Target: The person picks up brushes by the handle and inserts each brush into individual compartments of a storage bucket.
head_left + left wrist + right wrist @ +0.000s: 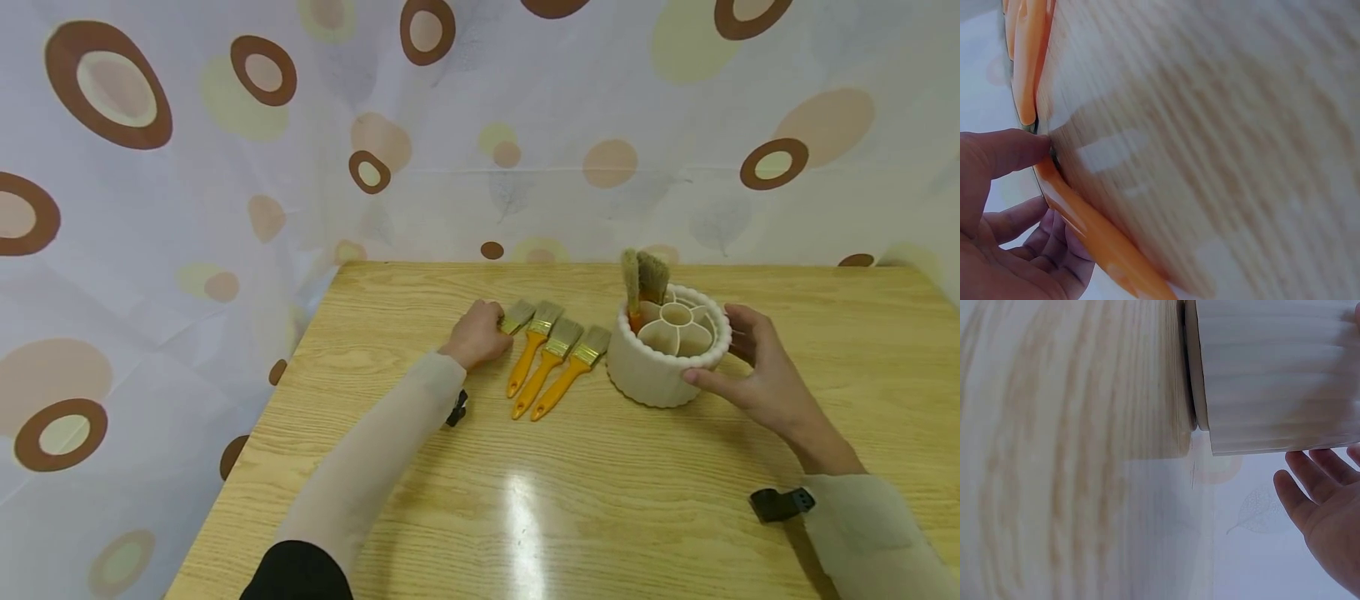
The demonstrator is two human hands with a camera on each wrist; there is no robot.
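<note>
At the far left hangs a smooth white cloth [165,275] printed with brown rings and pale ovals; it continues behind a table [637,508] of glossy, light wood grain. A pale sleeve [367,458] reaches in from the lower left to the left hand [478,335], whose thumb and fingers pinch the leftmost brush [517,315] near where its orange handle meets the head. Just right of it, three flat brushes [556,348] lie slanted side by side on the wood, each with stiff greyish bristles at the far end, a shiny gold-coloured band and a slick, tapering orange handle. Near the last of these stands a round, cream-white holder [649,379] with shallow ribs down its wall and a scalloped rim like a string of beads. Inside, thin dividers make petal-shaped compartments around a circular centre. Two upright brushes [631,279] stand bristles up in its left part; which petals they occupy is hard to tell. The right hand [768,379] grips the holder's right side, thumb at the front of the rim, fingers curved behind. Farthest right, below the wrist, are a small black device [782,504] and another pale cuff [862,525].
</note>
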